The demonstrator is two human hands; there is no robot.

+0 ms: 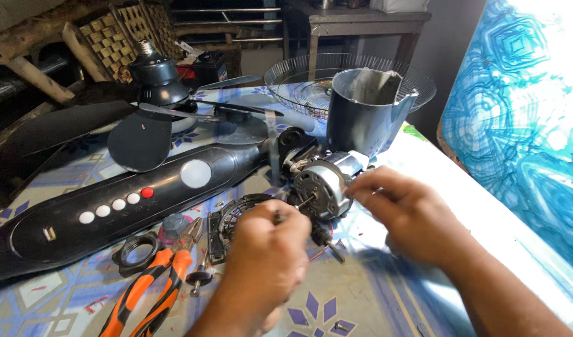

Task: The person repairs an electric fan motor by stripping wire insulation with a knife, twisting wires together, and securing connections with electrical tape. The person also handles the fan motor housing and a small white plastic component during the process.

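Both hands work at the bare silver fan motor with its round metal face plate [322,182], which lies on the patterned blue-and-white tablecloth [361,299] at the head end of a long black plastic fan column with white buttons and one red one [111,209]. My left hand [267,253] is curled into a loose fist with the fingers pressed together round something thin at the motor's shaft; what it is I cannot tell, since my knuckles cover it. My right hand [406,212] pinches the rear edge of the motor between thumb and fingertips. Just behind stands a dull grey cylindrical housing, open at the top [365,112], with a crumpled pale lining showing inside; its depth is hidden. Behind that lies a round wire fan guard [299,78], partly blocked. Orange-and-black pliers [155,287] lie near my left wrist, beside a black threaded plastic ring nut [136,253]. A black slotted cover [227,221] is half hidden under my fist.
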